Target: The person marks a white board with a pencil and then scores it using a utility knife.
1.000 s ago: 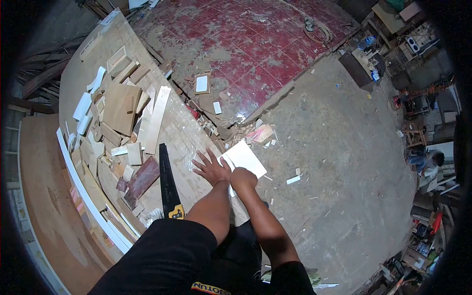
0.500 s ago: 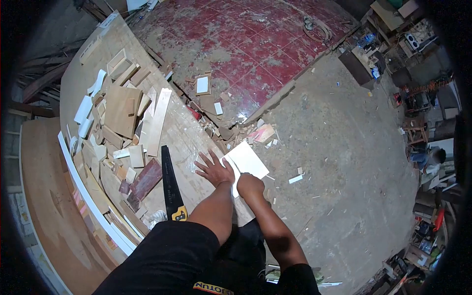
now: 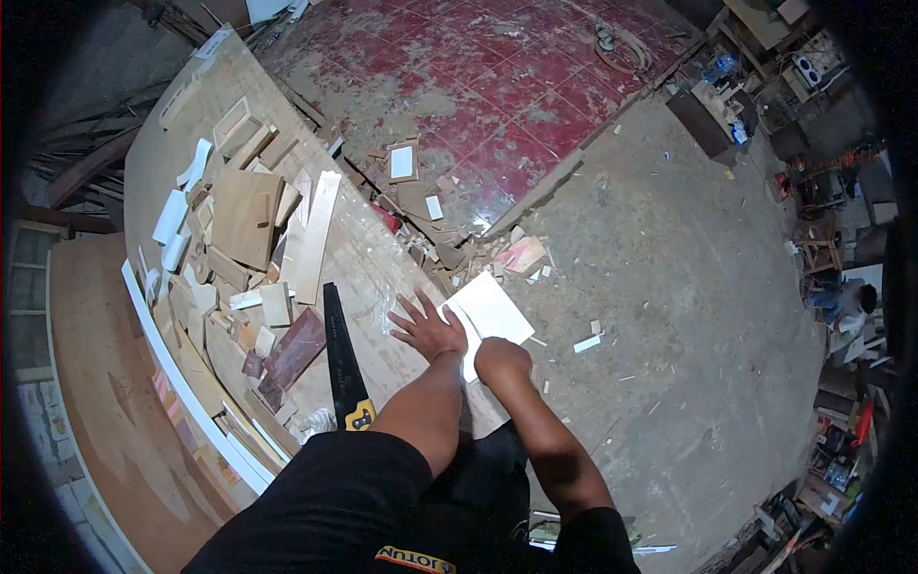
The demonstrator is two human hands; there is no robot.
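A white board [image 3: 495, 304] lies at the right edge of the wooden workbench [image 3: 378, 368] and juts out past it. My left hand [image 3: 430, 330] presses flat on the bench and the board's left side, fingers spread. Against the board's near side is my right hand [image 3: 503, 364], closed in a fist; whatever it holds is hidden under the fingers. A dark line runs across the board just beyond the fist. A handsaw [image 3: 342, 359] with a black blade and yellow handle rests on the bench left of my left forearm.
Wood offcuts [image 3: 244, 215] and a reddish-brown block [image 3: 295, 346] are heaped on the bench's left part. Scraps litter the concrete floor [image 3: 669, 316] and red tiles [image 3: 497, 86]. Another person [image 3: 849, 304] is at the far right, beside cluttered shelves.
The whole view has shifted slightly, so the bench and hands appear a little further right. Both hands keep nearly the same place on the board.
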